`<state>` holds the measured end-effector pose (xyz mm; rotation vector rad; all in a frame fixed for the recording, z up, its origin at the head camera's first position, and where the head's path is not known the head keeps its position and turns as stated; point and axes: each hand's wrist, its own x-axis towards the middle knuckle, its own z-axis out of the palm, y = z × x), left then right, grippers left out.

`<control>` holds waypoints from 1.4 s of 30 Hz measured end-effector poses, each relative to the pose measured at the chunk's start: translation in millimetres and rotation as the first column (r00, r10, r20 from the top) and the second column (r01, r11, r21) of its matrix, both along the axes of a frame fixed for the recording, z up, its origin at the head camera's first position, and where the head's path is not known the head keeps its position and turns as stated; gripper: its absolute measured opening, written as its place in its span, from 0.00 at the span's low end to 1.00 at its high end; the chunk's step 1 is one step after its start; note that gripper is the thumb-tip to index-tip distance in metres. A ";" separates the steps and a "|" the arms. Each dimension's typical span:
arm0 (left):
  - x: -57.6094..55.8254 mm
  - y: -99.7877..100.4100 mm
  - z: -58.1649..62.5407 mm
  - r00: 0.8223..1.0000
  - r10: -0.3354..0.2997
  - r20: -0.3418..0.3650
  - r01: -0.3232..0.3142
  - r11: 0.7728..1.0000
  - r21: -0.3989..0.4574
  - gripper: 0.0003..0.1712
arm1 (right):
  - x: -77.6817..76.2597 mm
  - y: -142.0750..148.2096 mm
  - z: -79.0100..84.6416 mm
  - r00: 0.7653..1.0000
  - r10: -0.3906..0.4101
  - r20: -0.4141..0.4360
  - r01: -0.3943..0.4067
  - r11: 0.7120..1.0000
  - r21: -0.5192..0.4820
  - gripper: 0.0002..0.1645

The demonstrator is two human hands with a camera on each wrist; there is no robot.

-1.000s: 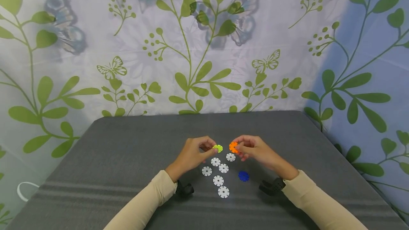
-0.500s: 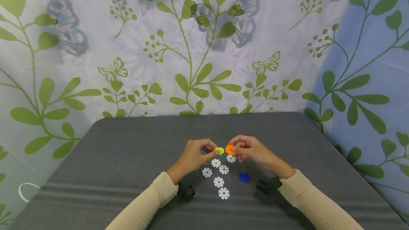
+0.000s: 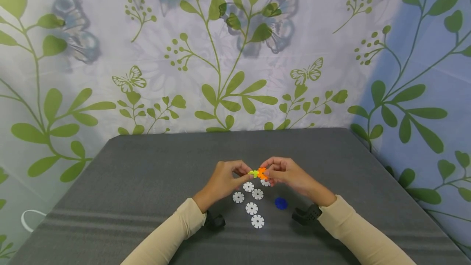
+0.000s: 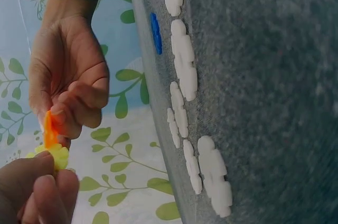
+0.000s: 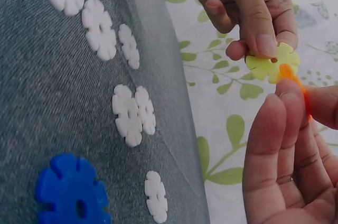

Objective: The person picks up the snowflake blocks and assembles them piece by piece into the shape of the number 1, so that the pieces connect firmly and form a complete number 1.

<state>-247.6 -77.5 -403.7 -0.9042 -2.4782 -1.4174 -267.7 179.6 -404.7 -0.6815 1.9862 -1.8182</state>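
Note:
My left hand [image 3: 226,177] pinches a yellow-green notched plastic disc [image 5: 273,62] between thumb and fingers. An orange disc [image 3: 263,173] of the same kind is pinched in my right hand [image 3: 290,175]. Both discs are held up over the table, edge to edge, with the orange one turned across the yellow-green one's rim in the right wrist view. Below the hands, several white discs [image 3: 252,208] lie flat, one partly covered by the right fingers in the head view. A blue disc [image 5: 74,192] lies to their right.
The discs lie on a grey cloth-covered table [image 3: 165,167]. Behind it hangs a curtain [image 3: 206,52] printed with green leaves and butterflies. Black straps with small devices [image 3: 215,220] sit at both wrists.
The right hand has moved left with the orange disc, and the left hand slightly right. The gap between the two discs has closed; the table discs have stayed put.

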 end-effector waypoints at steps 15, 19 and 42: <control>-1.3 0.4 -5.1 0.995 -0.004 -0.104 0.005 1.000 0.013 0.04 | -0.1 -3.3 -4.1 0.999 0.033 0.038 -0.029 0.995 -0.096 0.16; -2.4 -0.7 -4.7 0.993 0.001 -0.117 -0.001 1.000 0.003 0.05 | -0.7 -3.3 -5.6 1.000 0.027 0.014 -0.026 0.996 -0.090 0.23; 2.9 2.1 -2.4 0.998 -0.053 -0.033 0.051 0.997 -0.054 0.20 | 6.1 -12.3 -14.3 0.998 0.057 -0.024 -0.059 0.994 -0.091 0.11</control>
